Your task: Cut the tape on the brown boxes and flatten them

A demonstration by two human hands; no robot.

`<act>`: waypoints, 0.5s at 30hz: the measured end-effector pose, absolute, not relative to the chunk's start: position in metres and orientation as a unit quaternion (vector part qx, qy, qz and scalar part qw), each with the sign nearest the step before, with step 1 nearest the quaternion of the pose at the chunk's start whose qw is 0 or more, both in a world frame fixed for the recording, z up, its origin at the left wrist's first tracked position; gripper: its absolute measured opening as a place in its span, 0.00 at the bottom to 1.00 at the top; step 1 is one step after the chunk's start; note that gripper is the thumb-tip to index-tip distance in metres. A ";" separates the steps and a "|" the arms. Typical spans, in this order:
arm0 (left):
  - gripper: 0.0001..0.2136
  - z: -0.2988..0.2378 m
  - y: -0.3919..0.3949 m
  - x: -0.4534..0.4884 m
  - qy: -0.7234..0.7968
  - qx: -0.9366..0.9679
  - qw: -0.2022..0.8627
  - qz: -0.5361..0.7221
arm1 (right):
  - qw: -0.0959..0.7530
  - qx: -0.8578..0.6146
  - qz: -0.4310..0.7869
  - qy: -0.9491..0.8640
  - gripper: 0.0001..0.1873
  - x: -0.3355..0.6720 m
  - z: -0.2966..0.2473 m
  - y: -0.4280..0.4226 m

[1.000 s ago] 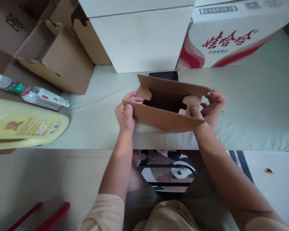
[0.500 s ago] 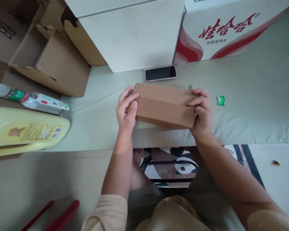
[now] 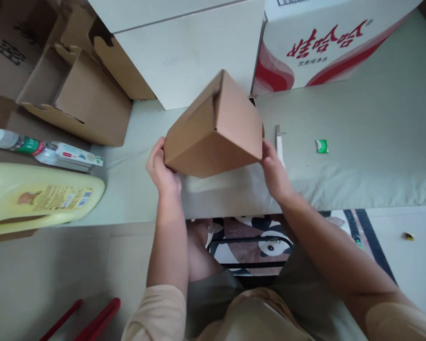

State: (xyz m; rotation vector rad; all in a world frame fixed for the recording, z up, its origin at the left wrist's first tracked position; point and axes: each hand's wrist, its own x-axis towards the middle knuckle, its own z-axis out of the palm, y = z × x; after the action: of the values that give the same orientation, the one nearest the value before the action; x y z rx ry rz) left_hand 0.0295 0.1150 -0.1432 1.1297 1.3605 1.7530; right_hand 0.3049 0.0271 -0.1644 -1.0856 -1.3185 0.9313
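A brown cardboard box (image 3: 213, 132) is tilted in front of me, one corner pointing away and a gap showing along its upper edge. My left hand (image 3: 164, 169) grips its left end, with the fingers partly hidden behind the cardboard. At the lower right corner, my right hand (image 3: 274, 173) holds the other side, its fingers partly out of sight. Just right of that hand lies a thin white and grey tool, perhaps a utility knife (image 3: 279, 144). Behind the box, only a dark corner of the phone (image 3: 252, 101) shows.
White cartons (image 3: 195, 57) and a red-printed carton (image 3: 319, 52) stand at the back. Cut-open cardboard boxes (image 3: 88, 94), a plastic bottle (image 3: 49, 149) and a yellow jug (image 3: 46, 194) are on the left. A small green packet (image 3: 322, 146) lies on the pale sheet (image 3: 362, 175).
Both hands have turned and tipped the box up, so another face shows and it covers most of the phone. The thin tool beside the right hand has come into view.
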 end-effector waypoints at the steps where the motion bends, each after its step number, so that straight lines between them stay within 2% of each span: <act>1: 0.17 -0.143 0.114 0.034 0.528 0.409 0.357 0.653 | 0.539 -0.443 0.418 -0.582 0.38 0.298 -0.161 0.025; 3: 0.18 -0.144 0.109 0.046 0.537 0.382 0.439 0.611 | 0.518 -0.422 0.408 -0.622 0.42 0.287 -0.151 0.021; 6: 0.24 -0.144 0.100 0.063 0.512 0.364 0.543 0.558 | 0.511 -0.453 0.310 -0.661 0.45 0.281 -0.135 0.018; 10: 0.27 -0.144 0.096 0.070 0.480 0.379 0.584 0.534 | 0.507 -0.476 0.217 -0.685 0.36 0.287 -0.116 0.016; 15: 0.28 -0.149 0.094 0.065 0.499 0.375 0.594 0.508 | 0.528 -0.457 0.171 -0.695 0.27 0.293 -0.106 0.014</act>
State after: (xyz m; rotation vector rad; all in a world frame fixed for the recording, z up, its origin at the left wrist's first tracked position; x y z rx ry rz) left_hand 0.0645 0.0945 -0.1488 0.8707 1.1597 1.1804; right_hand 0.2931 0.0140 -0.1060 -1.0911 -1.6618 0.4091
